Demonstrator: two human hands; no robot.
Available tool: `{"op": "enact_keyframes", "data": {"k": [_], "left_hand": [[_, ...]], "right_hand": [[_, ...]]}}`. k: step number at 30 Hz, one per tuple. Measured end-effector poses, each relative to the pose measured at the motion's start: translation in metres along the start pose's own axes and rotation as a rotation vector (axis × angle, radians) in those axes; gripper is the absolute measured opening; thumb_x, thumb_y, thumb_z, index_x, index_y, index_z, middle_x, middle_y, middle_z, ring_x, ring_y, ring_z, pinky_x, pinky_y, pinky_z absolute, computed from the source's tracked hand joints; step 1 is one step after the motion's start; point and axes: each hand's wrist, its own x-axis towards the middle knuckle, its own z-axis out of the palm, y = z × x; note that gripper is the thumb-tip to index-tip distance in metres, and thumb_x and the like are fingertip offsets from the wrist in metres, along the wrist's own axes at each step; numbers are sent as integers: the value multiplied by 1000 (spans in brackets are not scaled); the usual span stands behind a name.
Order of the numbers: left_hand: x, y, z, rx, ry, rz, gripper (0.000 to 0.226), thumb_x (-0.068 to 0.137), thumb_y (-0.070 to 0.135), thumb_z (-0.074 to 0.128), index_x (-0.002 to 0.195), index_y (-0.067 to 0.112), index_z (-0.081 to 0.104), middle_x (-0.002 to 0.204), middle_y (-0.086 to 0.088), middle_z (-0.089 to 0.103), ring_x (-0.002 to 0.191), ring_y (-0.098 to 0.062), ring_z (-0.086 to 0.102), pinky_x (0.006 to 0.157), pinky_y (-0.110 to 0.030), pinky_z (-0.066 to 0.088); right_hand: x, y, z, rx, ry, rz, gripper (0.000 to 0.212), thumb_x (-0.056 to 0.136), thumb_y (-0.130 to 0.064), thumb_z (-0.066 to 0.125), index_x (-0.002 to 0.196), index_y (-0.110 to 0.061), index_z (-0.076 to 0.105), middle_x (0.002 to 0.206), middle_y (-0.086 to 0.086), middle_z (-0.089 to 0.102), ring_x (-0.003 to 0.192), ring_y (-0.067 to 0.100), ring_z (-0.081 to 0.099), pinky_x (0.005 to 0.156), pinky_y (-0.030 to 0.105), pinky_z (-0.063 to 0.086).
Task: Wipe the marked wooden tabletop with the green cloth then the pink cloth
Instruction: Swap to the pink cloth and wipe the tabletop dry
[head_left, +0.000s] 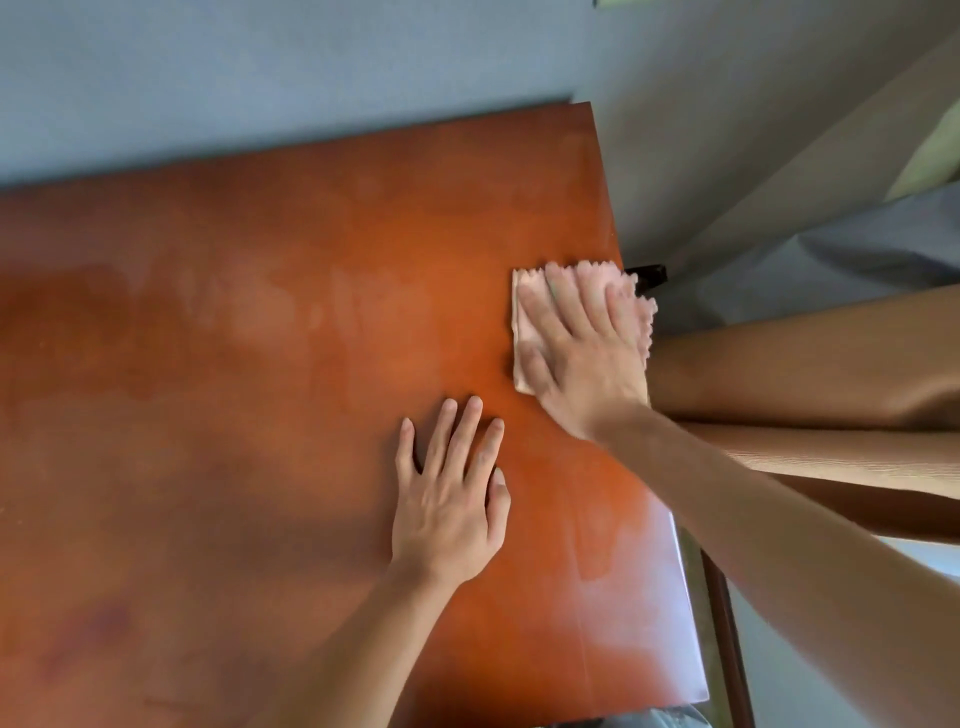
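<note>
- Your right hand (582, 353) lies flat on the pink cloth (530, 332), fingers straight and a little spread, palm pressing down. It pinches nothing. That flat press most likely keeps the whole folded pad in contact with the wood, so it rubs instead of bunching up.
- The pink cloth sits at the right edge of the wooden tabletop (260, 364), about halfway along that edge. Its fringed side hangs slightly over the rim, which suggests you are working right out to the border.
- Your left hand (449, 499) rests palm down on bare wood, just beside the cloth but not touching it. Its fingers are straight and fanned, holding nothing. It probably braces you as you lean across.
- Pale, streaky patches show across the middle and left of the tabletop, and another near the front right corner. They may be damp smears or glare; you cannot tell which. A faint reddish blotch at the lower left may be a leftover mark.
- Since the pink cloth is the one in use, you look to be in the second half of the job.
- Count: two hands, one pink cloth, one tabletop. The green cloth is not in view.
- Beside the table stands one tan padded seat (805, 374), against grey carpet (260, 62).
</note>
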Motion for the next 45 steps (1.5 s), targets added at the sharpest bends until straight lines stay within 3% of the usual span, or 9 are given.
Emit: {"op": "enact_keyframes", "data": {"k": [3, 9, 16, 22, 25, 35, 40, 45], "left_hand": [[-1, -1, 2, 2, 12, -2, 51, 98, 32, 42, 145, 16, 54, 161, -10, 39, 152, -30, 30, 119, -65, 21], [-2, -2, 2, 7, 27, 2, 51, 98, 34, 43, 146, 18, 53, 161, -9, 38, 152, -30, 30, 119, -64, 22], [0, 0, 2, -9, 46, 7, 51, 98, 32, 43, 146, 17, 53, 161, -9, 39, 151, -30, 31, 119, -64, 24], [-1, -1, 2, -15, 45, 5, 51, 99, 31, 42, 146, 16, 52, 161, -8, 38, 152, -29, 29, 120, -63, 20], [0, 0, 2, -10, 38, 0, 51, 99, 32, 42, 146, 16, 52, 161, -8, 38, 152, -29, 29, 121, -63, 19], [0, 0, 0, -21, 30, -7, 52, 99, 32, 40, 147, 17, 50, 161, -8, 38, 153, -29, 28, 122, -62, 18], [0, 1, 0, -14, 32, -9, 51, 98, 31, 41, 145, 16, 53, 160, -9, 40, 151, -30, 31, 121, -62, 19], [0, 2, 1, -10, 36, -3, 51, 99, 30, 40, 146, 16, 51, 161, -9, 38, 152, -30, 28, 122, -61, 18]], "right_hand": [[55, 2, -10, -41, -4, 22, 65, 103, -47, 17, 162, -21, 22, 168, 9, 19, 155, 37, 8, 125, 54, -1], [117, 3, -21, -25, 12, 86, 64, 100, -46, 22, 162, -27, 19, 169, 5, 15, 156, 32, 4, 125, 53, -2], [73, 17, -15, -18, 0, 87, 62, 106, -48, 25, 163, -27, 15, 172, 3, 6, 158, 28, -3, 126, 52, -4], [-68, 8, 6, 18, 8, 56, 64, 103, -43, 28, 160, -14, 31, 167, 15, 22, 156, 40, 10, 124, 60, 12], [-96, -1, 17, -11, 23, 91, 64, 101, -43, 33, 159, -15, 34, 165, 15, 27, 154, 40, 17, 124, 59, 15], [-56, 8, 10, -3, 58, 61, 67, 99, -49, 34, 159, -18, 33, 166, 13, 27, 154, 38, 17, 124, 58, 14], [4, 10, 2, -78, 15, 120, 66, 103, -47, 20, 164, -21, 11, 170, 9, 11, 157, 36, 3, 125, 56, 5], [7, 8, 4, -79, 21, 134, 63, 107, -45, 19, 164, -22, 8, 170, 8, 9, 157, 34, 2, 125, 57, 1]]}}
